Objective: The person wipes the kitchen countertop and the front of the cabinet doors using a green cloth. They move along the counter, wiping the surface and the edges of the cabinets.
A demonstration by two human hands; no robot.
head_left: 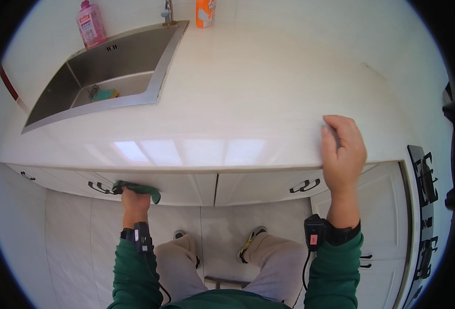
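Here, at left below centre of the frame, the left hand [135,201] grasps a limp dark-green cloth [144,189] against or just beside paired black curved handles [104,191] on the white panelled cabinet front [186,188], while the right hand [346,152], right of centre, is loosely curled and apparently empty. The step in hand is judged to be wiping near the handles; the next move calls for guiding gathered cloth around them. The glossy white countertop's front edge [186,168] lies just above the cloth, with open panel room extending rightward.
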